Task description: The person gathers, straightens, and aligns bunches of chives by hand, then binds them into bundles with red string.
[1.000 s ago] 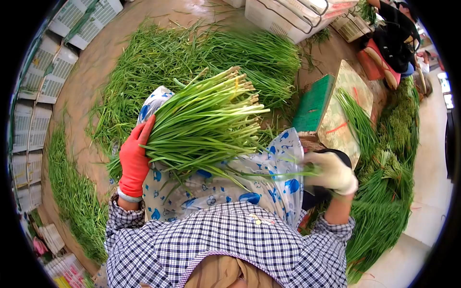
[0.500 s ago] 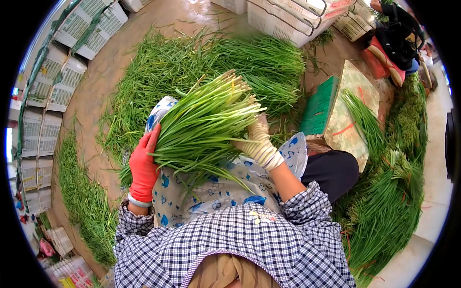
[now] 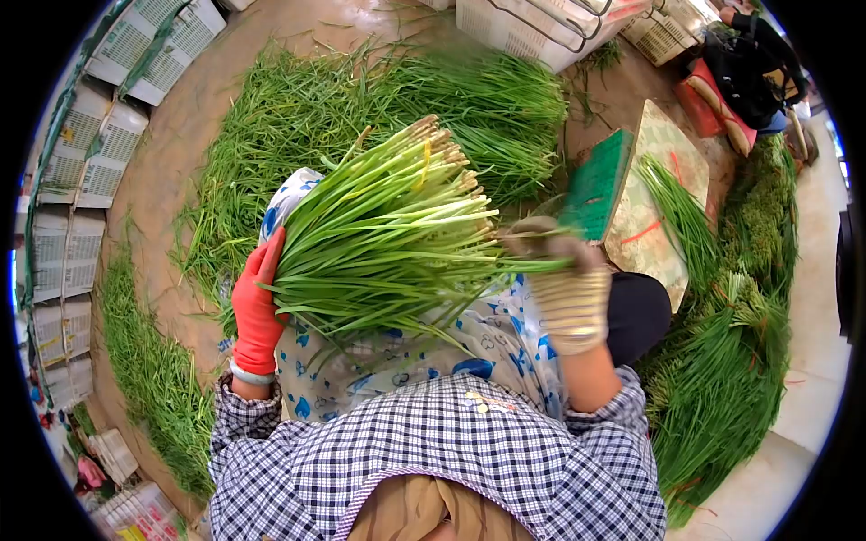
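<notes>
A thick bunch of long green stalks [image 3: 388,225] lies over my lap, pale cut ends pointing right. My left hand [image 3: 259,302], in a red glove, is wrapped round its leafy left side. Just right of the pale ends is my right hand [image 3: 564,288], in a striped, soiled glove and blurred by motion; a few green blades run from the bunch to its fingers, which are closed on them. Under the bunch, a clear apron [image 3: 361,365] with blue prints covers my legs.
Loose stalks [image 3: 280,117] cover the floor ahead. A green board [image 3: 597,187] and patterned board [image 3: 654,243] stand at right, beside tied bundles [image 3: 722,388]. White crates [image 3: 68,252] line the left; a crate [image 3: 532,32] is ahead. Part of a person [image 3: 749,63] shows upper right.
My right hand came in from the right to the bunch, then moved back right with a few blades. My left hand has stayed on the bunch.
</notes>
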### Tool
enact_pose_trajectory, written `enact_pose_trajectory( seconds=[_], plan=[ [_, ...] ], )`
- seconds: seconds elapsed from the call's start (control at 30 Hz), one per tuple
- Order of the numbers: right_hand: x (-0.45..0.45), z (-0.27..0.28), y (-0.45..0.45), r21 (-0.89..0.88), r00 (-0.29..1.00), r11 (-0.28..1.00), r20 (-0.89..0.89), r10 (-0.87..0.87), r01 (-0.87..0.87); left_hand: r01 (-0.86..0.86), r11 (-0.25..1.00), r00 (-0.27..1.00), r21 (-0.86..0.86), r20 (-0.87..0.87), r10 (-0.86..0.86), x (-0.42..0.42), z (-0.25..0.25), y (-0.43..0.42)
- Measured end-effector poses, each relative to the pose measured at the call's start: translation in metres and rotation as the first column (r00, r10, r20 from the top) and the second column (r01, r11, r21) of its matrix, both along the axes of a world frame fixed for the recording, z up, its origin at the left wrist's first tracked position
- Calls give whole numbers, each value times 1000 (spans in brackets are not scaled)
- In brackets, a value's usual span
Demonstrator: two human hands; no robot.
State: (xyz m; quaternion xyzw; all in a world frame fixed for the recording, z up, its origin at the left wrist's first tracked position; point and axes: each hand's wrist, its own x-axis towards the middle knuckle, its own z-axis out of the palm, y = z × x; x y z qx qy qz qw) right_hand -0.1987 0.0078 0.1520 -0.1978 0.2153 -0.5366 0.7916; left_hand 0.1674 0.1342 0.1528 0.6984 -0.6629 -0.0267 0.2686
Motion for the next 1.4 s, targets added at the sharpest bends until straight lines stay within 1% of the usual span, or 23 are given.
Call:
enact_pose_trajectory(
  seconds=[0.1,0.13,0.17,0.2,0.27,0.33,0.37,0.53,0.63,0.7,0.8,0.83,0.87,0.9,1.0,1.03,1.07,1.13,1.17,1.23,1.27,1.33,1.4],
  plan=[
    [-71,56,-18,27,969,968,-16,-247,248,-13,1000,1000,22,-3,13,-1,3,3],
    [-110,48,-28,-206,991,978,-123,-55,29,-21,999,1000,35,-3,21,-1,2,3],
    [-116,59,-32,-260,866,933,-491,94,-249,-10,999,1000,37,-5,10,-1,1,3],
    [-121,70,-36,-269,601,800,-788,138,-537,-21,1000,1000,23,7,21,-1,-2,2],
    [-83,61,-34,122,-3,689,-985,171,-714,-21,1000,1000,-4,-8,21,-3,-2,0],
    [-28,24,-34,145,-168,585,-986,16,-798,-11,1000,1000,18,-13,11,-5,1,1],
    [2,0,-31,87,-159,567,-984,-79,-819,-16,999,1000,35,-21,17,-6,3,1],
    [95,-117,-3,-265,286,683,-954,-85,-681,-10,1000,1000,18,11,10,-1,1,2],
    [51,-110,-25,-285,-156,609,-808,-569,-740,-35,999,999,26,41,34,0,-2,7],
    [14,-59,-49,-140,-298,775,-869,-394,-616,-58,998,998,-21,38,59,2,-7,6],
    [-38,-56,-87,342,-518,708,-854,-39,-618,-50,999,998,-8,30,50,1,-6,9],
    [-41,-42,-71,91,-286,654,-937,-198,-751,-57,998,997,7,62,56,-1,-4,5],
    [-36,-53,-63,-53,-64,611,-984,-168,-790,-58,998,994,-11,89,59,-3,-2,3],
    [-4,-28,-52,-23,-75,522,-983,-165,-852,-47,999,995,-12,85,48,-4,-1,1],
    [48,-87,-8,-153,134,451,-988,-73,-879,-75,997,995,14,62,74,-10,5,-1],
    [71,-67,-4,147,-233,493,-965,-117,-858,-72,997,996,-27,56,73,-11,6,-1],
    [68,-92,-12,89,-147,185,-934,-326,-979,-61,998,997,-15,53,62,-10,7,2],
    [52,-89,-33,183,-359,510,-893,-272,-841,-47,999,999,-10,20,47,-8,8,5],
    [34,-110,-46,84,-387,628,-848,-363,-773,-45,999,999,-17,23,46,-7,6,8],
    [-11,-121,-88,310,-559,608,-783,-273,-731,-61,996,998,-67,-3,61,-3,-3,11],
    [-25,-103,-103,328,-468,583,-878,-102,-743,-54,995,998,-89,8,55,-3,-4,11],
    [-17,-25,-102,100,17,709,-988,157,-699,-47,994,998,-99,36,50,1,-12,11],
    [4,2,-107,-306,435,668,-900,31,-679,-17,995,993,-102,112,29,9,-23,10]
  ],
)
